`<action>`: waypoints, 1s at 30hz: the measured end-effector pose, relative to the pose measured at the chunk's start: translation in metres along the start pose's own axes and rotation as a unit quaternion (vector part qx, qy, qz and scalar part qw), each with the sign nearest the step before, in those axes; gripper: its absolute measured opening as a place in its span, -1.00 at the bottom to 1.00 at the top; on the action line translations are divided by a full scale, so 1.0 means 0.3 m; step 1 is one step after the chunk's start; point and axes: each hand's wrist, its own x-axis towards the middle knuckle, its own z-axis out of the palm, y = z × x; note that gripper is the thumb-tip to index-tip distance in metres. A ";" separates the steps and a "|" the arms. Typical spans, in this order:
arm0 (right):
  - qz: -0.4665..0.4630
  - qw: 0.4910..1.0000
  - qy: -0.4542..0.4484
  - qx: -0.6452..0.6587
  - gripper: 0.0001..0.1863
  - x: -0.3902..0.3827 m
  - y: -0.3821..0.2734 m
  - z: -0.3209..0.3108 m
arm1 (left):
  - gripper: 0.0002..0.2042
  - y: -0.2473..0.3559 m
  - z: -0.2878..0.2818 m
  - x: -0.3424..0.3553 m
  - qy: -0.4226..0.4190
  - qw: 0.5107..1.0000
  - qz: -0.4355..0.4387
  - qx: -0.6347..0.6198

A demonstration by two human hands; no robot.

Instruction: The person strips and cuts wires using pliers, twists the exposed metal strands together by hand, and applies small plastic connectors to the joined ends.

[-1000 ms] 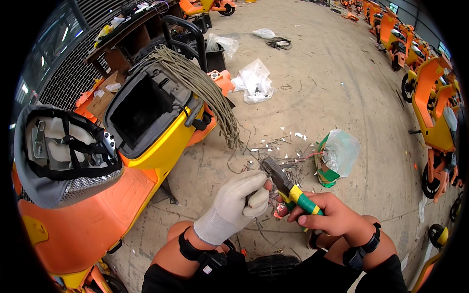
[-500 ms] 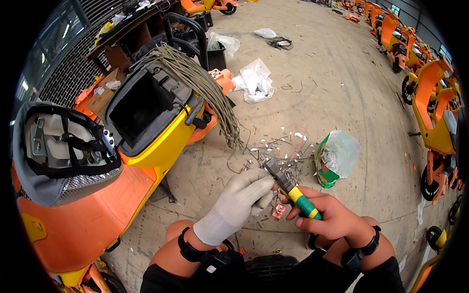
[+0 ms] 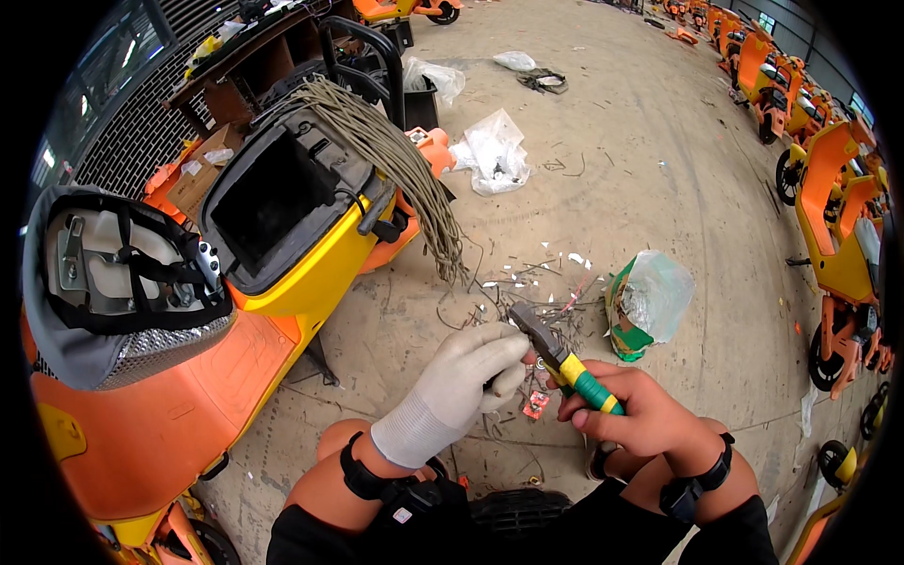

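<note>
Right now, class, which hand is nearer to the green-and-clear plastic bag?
Right: in the picture, the right hand is below the bag; the left hand is farther away, down and left of it.

Pliers [image 3: 573, 369] partly hidden by right hand [image 3: 640, 407]; orange scooter [image 3: 193, 395] cut off at lower edge.

1 view, from the left of 2 fisheye cameras worn side by side on the head, looks steeply down and forward. The left hand [image 3: 461, 391] and right hand [image 3: 631, 410] sit close to the lens, below the centre, with the forearms [image 3: 331, 490] entering from the lower edge. A scooter [image 3: 179, 405] looms near at left; the floor [image 3: 603, 188] recedes toward the top, and more scooters [image 3: 829, 226] bend along the right rim.
</note>
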 end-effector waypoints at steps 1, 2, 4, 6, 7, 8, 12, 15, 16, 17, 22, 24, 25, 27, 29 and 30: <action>0.003 1.000 -0.009 0.003 -0.78 0.001 0.001 -0.004 | -0.80 0.001 0.001 -0.001 -0.004 1.000 -0.001 -0.013; 0.016 1.000 -0.011 0.018 -0.77 0.001 -0.002 -0.005 | -0.81 0.003 0.005 -0.003 -0.008 1.000 -0.003 -0.027; 0.040 0.998 -0.017 0.048 -0.75 -0.001 -0.009 -0.004 | -0.81 0.008 0.009 -0.007 -0.016 0.999 -0.005 -0.045; 0.048 0.997 -0.013 0.062 -0.73 -0.004 -0.006 0.000 | -0.81 0.013 0.011 -0.009 -0.024 0.998 -0.009 -0.057; 0.052 0.996 -0.011 0.069 -0.72 -0.005 -0.005 0.002 | -0.81 0.011 0.010 -0.008 -0.023 0.998 -0.010 -0.059; 0.062 0.995 -0.009 0.071 -0.71 -0.005 -0.008 0.004 | -0.81 0.009 0.008 -0.007 -0.023 0.998 -0.010 -0.061; 0.088 0.993 0.002 0.082 -0.69 -0.003 -0.016 0.015 | -0.81 0.010 0.008 -0.009 -0.023 0.998 -0.007 -0.062; 0.094 0.992 0.011 0.079 -0.68 -0.007 -0.013 0.019 | -0.82 0.011 0.010 -0.009 -0.025 0.997 -0.008 -0.067; 0.094 0.993 0.013 0.077 -0.68 -0.009 -0.014 0.020 | -0.81 0.011 0.008 -0.007 -0.025 0.998 -0.010 -0.060; 0.095 0.992 0.014 0.079 -0.67 -0.010 -0.014 0.021 | -0.80 0.010 0.005 -0.004 -0.025 0.998 -0.012 -0.053; 0.107 0.990 0.030 0.083 -0.70 -0.007 -0.021 0.034 | -0.82 -0.004 0.013 0.001 0.043 0.988 0.059 0.135; 0.096 0.993 0.044 0.045 -0.74 -0.004 -0.023 0.040 | -0.84 -0.044 0.014 0.015 0.086 0.949 0.156 0.261; 0.091 0.994 0.051 0.026 -0.76 -0.003 -0.025 0.043 | -0.86 -0.051 0.019 0.015 0.111 0.912 0.212 0.334; 0.087 0.993 0.077 0.017 -0.81 0.003 -0.034 0.061 | -0.87 -0.060 0.027 0.015 0.159 0.810 0.316 0.467; 0.067 0.993 0.095 0.004 -0.84 0.003 -0.032 0.073 | -0.86 -0.066 0.036 0.017 0.182 0.777 0.351 0.491; 0.049 0.994 0.100 -0.005 -0.84 0.004 -0.023 0.078 | -0.85 -0.067 0.038 0.018 0.193 0.758 0.368 0.502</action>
